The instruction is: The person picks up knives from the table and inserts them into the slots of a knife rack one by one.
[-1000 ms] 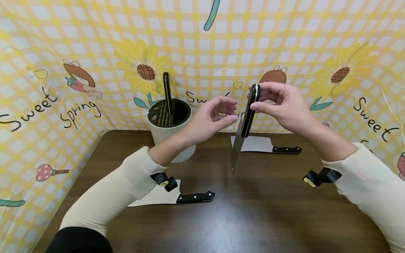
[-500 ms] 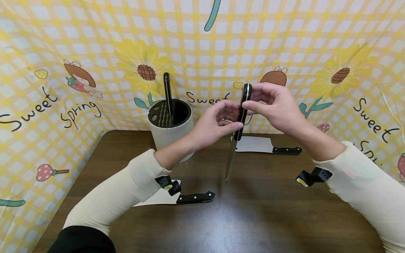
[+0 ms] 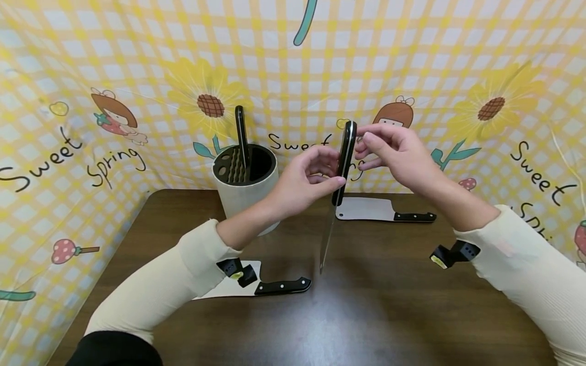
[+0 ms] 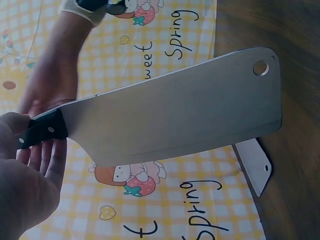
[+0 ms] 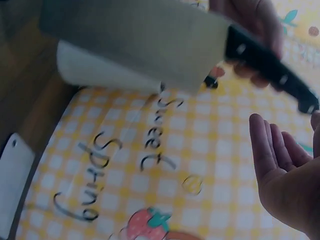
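My left hand (image 3: pixel 309 175) pinches the black riveted handle of a cleaver (image 3: pixel 344 157) between thumb and fingers, above the middle of the table. Its blade points down and shows edge-on in the head view. In the left wrist view the broad cleaver blade (image 4: pixel 175 110) appears flat, with a round hole near its far corner. My right hand (image 3: pixel 396 150) is just right of the handle's upper end, fingers loosely extended. In the right wrist view the right hand's fingers (image 5: pixel 272 150) are straight beside the handle; whether the thumb touches its end I cannot tell.
A white round knife block (image 3: pixel 244 198) with a black slotted insert stands at the back left. One black-handled knife (image 3: pixel 241 132) sits in it. A second cleaver (image 3: pixel 366 209) lies at the back right, another cleaver (image 3: pixel 281 286) front left, partly under my left sleeve. Checked cloth (image 3: pixel 293 76) hangs behind.
The cleaver has moved left and slightly lower, its blade turning more upright. My left hand has taken hold of the handle, and my right hand has loosened its grip and let go.
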`<state>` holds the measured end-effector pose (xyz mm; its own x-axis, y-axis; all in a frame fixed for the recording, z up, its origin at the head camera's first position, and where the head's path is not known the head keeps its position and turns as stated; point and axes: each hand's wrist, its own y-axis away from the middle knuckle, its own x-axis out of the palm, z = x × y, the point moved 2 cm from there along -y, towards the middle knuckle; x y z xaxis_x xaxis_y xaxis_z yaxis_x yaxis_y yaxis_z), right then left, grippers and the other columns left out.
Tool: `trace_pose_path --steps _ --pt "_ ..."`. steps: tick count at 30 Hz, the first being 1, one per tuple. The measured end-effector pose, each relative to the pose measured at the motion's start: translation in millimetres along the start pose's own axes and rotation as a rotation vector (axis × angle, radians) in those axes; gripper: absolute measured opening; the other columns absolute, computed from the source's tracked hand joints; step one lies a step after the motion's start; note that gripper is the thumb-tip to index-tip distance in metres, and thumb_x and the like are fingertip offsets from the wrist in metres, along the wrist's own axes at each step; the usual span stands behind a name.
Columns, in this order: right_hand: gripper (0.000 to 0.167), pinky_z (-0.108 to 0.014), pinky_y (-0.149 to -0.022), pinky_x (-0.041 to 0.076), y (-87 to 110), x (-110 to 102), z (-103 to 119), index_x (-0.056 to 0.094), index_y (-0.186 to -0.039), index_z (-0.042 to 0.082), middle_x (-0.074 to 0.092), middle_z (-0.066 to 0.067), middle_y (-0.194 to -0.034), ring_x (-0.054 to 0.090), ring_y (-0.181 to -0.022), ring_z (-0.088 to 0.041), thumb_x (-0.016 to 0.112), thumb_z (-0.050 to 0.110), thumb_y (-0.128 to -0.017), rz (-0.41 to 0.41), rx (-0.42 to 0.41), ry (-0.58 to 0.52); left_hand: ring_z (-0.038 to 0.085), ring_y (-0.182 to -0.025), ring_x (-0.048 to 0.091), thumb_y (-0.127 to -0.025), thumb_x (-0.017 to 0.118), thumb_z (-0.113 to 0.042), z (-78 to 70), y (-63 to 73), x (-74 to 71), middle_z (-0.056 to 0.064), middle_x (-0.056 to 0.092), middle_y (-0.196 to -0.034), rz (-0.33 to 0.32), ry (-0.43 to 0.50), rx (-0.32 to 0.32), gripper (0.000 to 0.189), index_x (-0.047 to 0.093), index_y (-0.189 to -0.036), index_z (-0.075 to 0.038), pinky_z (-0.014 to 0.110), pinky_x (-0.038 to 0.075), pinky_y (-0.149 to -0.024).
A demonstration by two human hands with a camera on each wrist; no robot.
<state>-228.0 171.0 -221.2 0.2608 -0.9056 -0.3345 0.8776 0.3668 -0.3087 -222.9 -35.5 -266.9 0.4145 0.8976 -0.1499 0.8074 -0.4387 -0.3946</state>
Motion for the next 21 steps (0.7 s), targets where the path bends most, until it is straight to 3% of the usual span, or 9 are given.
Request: trace_pose_path --steps 6,11,14,21 --pt "0.041 -0.029 -0.081 0.061 0.3 -21.1 -31.7 0.058 -0.133 -0.006 0.066 -0.005 -0.113 0.066 -0.1 -0.016 0.051 0.026 -0.109 -0.043 0.071 0.123 0.025 -0.101 0.064 -0.092 0.07 0.005 -7.1 10.9 -13.0 0.017 0.064 -0.115 -0.022 -0.027 0.022 0.04 0.056 -0.129 0.007 0.039 0.057 -0.092" --pt "0.045 -0.024 -0.082 0.059 5.8 -45.6 -66.8 0.057 -0.137 0.0 0.064 -0.015 -0.119 0.063 -0.103 -0.012 0.05 0.034 -0.108 -0.064 0.198 0.303 0.023 -0.101 0.064 -0.092 0.069 0.005 -13.6 24.6 -31.4 0.018 0.064 -0.117 -0.039 -0.044 0.045 0.039 0.055 -0.129 0.008 0.039 0.057 -0.093" --pt "0.047 -0.021 -0.082 0.056 11.0 -61.1 -88.2 0.057 -0.138 0.001 0.063 -0.019 -0.125 0.062 -0.107 -0.019 0.05 0.035 -0.108 -0.05 0.252 0.41 0.022 -0.101 0.064 -0.092 0.068 0.006 -19.9 32.2 -43.3 0.017 0.064 -0.116 -0.058 -0.046 0.053 0.039 0.055 -0.129 0.008 0.035 0.057 -0.093" --pt "0.047 -0.029 -0.08 0.049 25.7 -91.7 -139.4 0.057 -0.137 -0.005 0.062 -0.029 -0.129 0.061 -0.11 -0.037 0.052 0.031 -0.108 0.019 0.333 0.605 0.022 -0.098 0.063 -0.09 0.067 0.009 -35.8 40.3 -70.4 0.009 0.064 -0.109 -0.132 -0.021 0.09 0.035 0.057 -0.124 0.005 0.027 0.056 -0.087"
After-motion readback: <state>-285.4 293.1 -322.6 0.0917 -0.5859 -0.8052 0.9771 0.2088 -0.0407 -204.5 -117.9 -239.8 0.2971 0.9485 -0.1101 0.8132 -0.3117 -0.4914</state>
